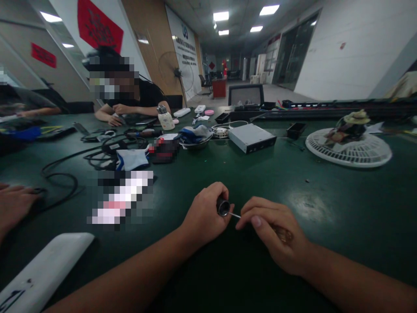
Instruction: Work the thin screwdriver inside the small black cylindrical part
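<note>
1. Far left of the dark cylinder (223,207), my landmark, I see a co-worker's hand (16,202) at the edge of my feed; I can't tell whether its fingers grip anything.
2. Left of the cylinder and nearer me, a white slab (61,252) lies flat on the green table (208,170), out of the working hands' way.
3. Left of the cylinder and farther off, a white-and-blue cloth (133,159) lies beside black cables (114,145).
4. My left hand (206,211) wraps the cylinder, fingers curled round its body. I judge this grip steadies it, with the open end left uncovered for access.
5. Beyond the cylinder, slightly right, a metal drive box (251,135) rests flat, well apart from the hands.
6. Just right of the cylinder, my right hand (276,232) grasps a screwdriver-like tool (284,235), handle in the palm and fingertips forward by the shaft, probably for fine control. The shaft reaches the cylinder's rim; I can't tell whether it touches.
7. Far right and beyond the cylinder, a white grille (365,155) lies flat, supporting a motor-like assembly (353,124).
</note>
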Demonstrator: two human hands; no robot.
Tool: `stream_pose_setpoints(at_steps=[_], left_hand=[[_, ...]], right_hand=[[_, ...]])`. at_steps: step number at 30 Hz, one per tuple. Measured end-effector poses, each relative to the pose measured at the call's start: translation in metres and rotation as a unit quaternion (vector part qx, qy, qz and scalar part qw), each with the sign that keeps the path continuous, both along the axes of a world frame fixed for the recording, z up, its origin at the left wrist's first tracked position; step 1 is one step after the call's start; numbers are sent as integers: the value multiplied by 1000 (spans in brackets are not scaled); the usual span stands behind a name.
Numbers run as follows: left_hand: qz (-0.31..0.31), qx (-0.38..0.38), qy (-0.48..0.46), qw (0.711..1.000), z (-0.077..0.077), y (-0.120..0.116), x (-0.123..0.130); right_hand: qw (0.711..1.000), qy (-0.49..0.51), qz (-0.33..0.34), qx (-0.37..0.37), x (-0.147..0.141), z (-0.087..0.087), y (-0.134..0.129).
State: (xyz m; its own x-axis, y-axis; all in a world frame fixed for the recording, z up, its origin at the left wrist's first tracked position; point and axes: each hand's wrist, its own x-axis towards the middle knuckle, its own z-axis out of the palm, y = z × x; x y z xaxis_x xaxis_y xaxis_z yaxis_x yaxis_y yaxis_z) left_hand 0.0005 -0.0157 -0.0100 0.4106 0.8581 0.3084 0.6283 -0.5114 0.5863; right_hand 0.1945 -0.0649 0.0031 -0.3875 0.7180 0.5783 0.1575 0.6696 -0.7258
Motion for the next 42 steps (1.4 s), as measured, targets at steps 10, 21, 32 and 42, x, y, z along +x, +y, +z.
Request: stream_pose_setpoints(at_steps=[10,21,32,42], left_hand=[[-5,2,-2,1000,1,0,0],[-9,10,4,1000,-1,0,0],[-7,17,-4,1000,-2,0,1],[-10,13,-6,1000,-3,1,-1]], right_hand=[[1000,11,-6,-9,0,-2,0],[999,14,-39,-9,1,-3,-1],[999,14,-43,3,1,-5,0],[1000,-3,-20,4,-1,-4,1]])
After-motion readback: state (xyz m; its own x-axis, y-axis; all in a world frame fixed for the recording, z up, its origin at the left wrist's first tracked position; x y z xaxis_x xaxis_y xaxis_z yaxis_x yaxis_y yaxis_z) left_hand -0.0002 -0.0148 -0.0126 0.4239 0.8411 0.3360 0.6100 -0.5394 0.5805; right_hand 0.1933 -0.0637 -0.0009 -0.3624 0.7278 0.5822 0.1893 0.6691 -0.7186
